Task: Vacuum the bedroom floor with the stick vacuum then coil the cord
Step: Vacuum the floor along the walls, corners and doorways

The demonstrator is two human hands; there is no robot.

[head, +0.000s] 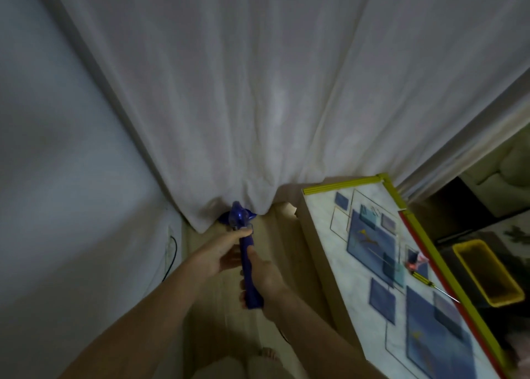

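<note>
Both hands [243, 261] grip the glossy blue, seemingly plastic vacuum handle [249, 275].

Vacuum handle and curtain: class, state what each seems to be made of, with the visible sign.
Vacuum handle: probably hard glossy plastic; blue, smooth, with highlights.
Curtain: likely thin woven fabric, matte; it hangs in soft folds and bunches at the floor.

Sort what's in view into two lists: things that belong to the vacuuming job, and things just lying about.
Part of the job:
- blue stick vacuum, gripped by left hand and right hand
- floor
- black cord by the wall

Just lying about:
- curtain
- table
- screwdriver
- yellow tray
</note>
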